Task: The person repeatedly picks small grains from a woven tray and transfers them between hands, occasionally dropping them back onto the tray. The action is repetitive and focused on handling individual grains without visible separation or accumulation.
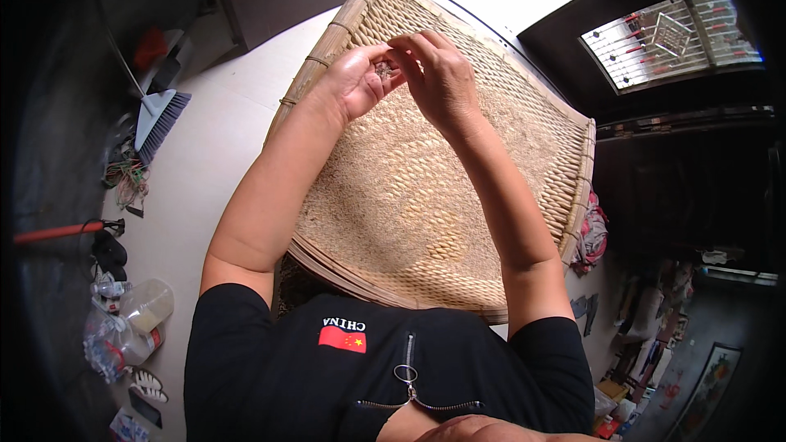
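Before me stands a large woven tray [549,209] with a wooden rim bound by ties, holding a thin, uneven layer of fine tan grain [362,196]. Bare weave shows through the grain in the middle. Over the tray's far part, my left hand [363,81] is turned palm up, its fingers curled around a small cluster of brown bits [384,69]. My right hand [441,77] comes over it from the other side, back upward and fingers bent. The fingertips of both hands meet or nearly meet. Whether my right fingers pinch anything is hidden.
A broom [159,120] and a tangle of cords [126,178] are at the left, with a red pole [58,233] and plastic containers [147,307] nearer me. A dark door [552,31] with a barred window is at the far right. Crumpled pink cloth [592,236] lies beside the tray.
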Demonstrator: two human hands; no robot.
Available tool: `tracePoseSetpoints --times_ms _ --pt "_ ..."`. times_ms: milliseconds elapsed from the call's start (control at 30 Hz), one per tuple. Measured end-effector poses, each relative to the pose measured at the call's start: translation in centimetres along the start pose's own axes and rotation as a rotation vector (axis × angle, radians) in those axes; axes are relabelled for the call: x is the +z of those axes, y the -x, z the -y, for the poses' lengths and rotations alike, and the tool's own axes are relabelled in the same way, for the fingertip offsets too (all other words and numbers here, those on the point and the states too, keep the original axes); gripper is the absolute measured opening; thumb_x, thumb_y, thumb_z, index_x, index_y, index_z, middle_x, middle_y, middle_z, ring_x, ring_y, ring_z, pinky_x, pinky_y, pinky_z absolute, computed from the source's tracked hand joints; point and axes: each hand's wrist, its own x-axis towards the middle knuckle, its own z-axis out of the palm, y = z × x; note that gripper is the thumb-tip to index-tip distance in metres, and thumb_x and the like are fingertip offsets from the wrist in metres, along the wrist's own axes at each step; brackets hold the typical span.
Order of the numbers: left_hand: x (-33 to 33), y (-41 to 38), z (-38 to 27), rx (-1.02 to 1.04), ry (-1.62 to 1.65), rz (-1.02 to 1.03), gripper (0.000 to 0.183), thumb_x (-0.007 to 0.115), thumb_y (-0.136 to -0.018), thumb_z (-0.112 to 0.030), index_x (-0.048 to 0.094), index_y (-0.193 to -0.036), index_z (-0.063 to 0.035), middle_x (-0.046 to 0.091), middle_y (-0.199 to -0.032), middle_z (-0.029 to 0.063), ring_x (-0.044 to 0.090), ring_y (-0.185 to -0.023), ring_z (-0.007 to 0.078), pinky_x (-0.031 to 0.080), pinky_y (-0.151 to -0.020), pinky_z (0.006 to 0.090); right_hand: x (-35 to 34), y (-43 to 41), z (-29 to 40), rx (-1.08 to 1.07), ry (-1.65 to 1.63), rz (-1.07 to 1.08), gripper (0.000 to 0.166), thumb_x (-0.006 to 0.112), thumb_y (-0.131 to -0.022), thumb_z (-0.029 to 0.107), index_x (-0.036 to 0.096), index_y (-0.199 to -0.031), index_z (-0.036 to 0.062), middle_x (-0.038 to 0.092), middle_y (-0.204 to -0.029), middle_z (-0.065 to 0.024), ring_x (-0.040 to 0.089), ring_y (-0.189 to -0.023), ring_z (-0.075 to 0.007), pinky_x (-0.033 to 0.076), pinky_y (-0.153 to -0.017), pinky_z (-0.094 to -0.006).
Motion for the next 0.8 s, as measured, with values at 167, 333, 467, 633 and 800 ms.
tracePoseSetpoints --times_ms 167,333,467,633,800 --pt "-1.5 -1.2 -0.5 0.021 0.089 0.083 0.024 0.041 -0.1 -0.011 0.052 -0.107 0.0097 0.059 -0.101 0.0176 0.063 -0.091 0.0232 0.058 -0.083 0.0324 0.8 0.4 -0.5 0.055 -0.125 -0.295 0.008 0.063 -0.088 0.013 0.065 -0.095 0.0088 0.065 -0.08 -0.0064 0.064 -0.065 -0.0198 0.051 -0.053 -0.032" --pt "-2.0 -1.4 -2.1 0.147 0.156 0.025 0.026 0.04 -0.098 -0.008 0.052 -0.108 0.013 0.06 -0.103 0.0203 0.064 -0.093 0.0256 0.058 -0.085 0.0323 4.7 8.6 1.7 -0.005 -0.235 0.038 0.017 0.063 -0.087 0.006 0.065 -0.103 0.0062 0.069 -0.096 -0.0133 0.067 -0.086 -0.0264 0.056 -0.073 -0.0357" --pt "-2.3 -1.6 -1.9 0.159 0.113 0.062 0.026 0.041 -0.098 -0.007 0.053 -0.107 0.0134 0.061 -0.102 0.02 0.064 -0.094 0.0261 0.058 -0.086 0.0327 6.4 13.3 5.7 -0.172 -0.22 0.365 0.044 0.061 -0.087 0.008 0.054 -0.131 0.014 0.055 -0.134 -0.0088 0.048 -0.127 -0.0253 0.037 -0.109 -0.0403" --pt "-2.0 -1.2 -1.6 0.148 0.059 0.002 0.025 0.041 -0.097 -0.006 0.054 -0.107 0.0135 0.06 -0.104 0.0203 0.065 -0.094 0.026 0.058 -0.086 0.0322 6.1 13.7 -0.5 -0.036 0.118 0.315 0.042 0.053 -0.086 -0.005 0.057 -0.125 0.0101 0.054 -0.134 -0.007 0.053 -0.119 -0.0227 0.047 -0.101 -0.0313" --pt "-1.7 -1.3 -1.4 0.153 0.041 -0.001 0.025 0.042 -0.097 -0.006 0.054 -0.107 0.0136 0.06 -0.103 0.0201 0.065 -0.094 0.0254 0.058 -0.086 0.0319 2.6 15.0 -7.5 0.482 -0.252 0.032 0.013 0.061 -0.086 0.0 0.069 -0.096 0.0054 0.07 -0.087 -0.0095 0.067 -0.079 -0.0169 0.06 -0.066 -0.0266"
